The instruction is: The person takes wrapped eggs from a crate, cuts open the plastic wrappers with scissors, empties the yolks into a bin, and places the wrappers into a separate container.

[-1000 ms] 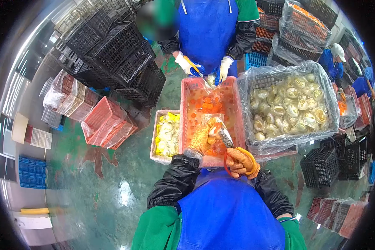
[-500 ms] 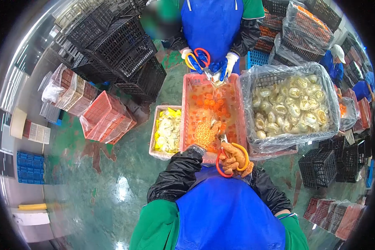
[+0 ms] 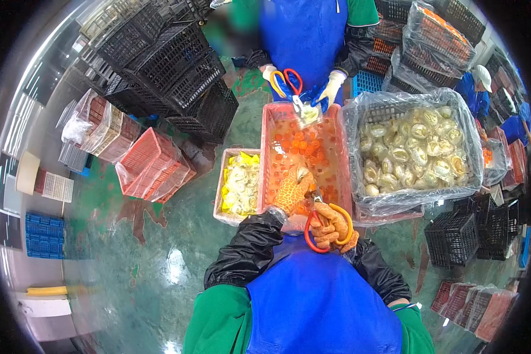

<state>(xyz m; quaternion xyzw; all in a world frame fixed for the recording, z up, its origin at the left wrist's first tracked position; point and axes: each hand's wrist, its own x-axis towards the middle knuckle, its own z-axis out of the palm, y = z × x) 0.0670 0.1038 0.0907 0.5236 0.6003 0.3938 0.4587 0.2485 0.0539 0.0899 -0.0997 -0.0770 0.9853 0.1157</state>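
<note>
My left hand (image 3: 292, 193), in an orange patterned glove, is over the near part of a pink crate (image 3: 267, 127). Its fingers are curled round something pale at their tips, too small to make out. Close to the crate's near edge, my right hand (image 3: 331, 224), in an orange glove, grips scissors (image 3: 310, 237) by their red and yellow handles, blades pointing forward. Cloudy liquid fills the crate, with several orange-red round pieces (image 3: 304, 144) in it.
Left of the pink crate, a smaller tray (image 3: 218, 203) holds pale pieces in yellow packaging. To the right, a plastic-lined crate (image 3: 354, 147) holds shellfish-like pieces (image 3: 419, 147). Opposite, a co-worker's gloved hands (image 3: 330, 88) hold scissors (image 3: 293, 82) and a clear packet (image 3: 308, 114). Black crates (image 3: 165, 65) are stacked at left.
My left hand has moved slightly forward and its fingers have curled in. My right hand keeps the scissors in nearly the same place. The co-worker's hands have shifted a little, showing the packet more.
</note>
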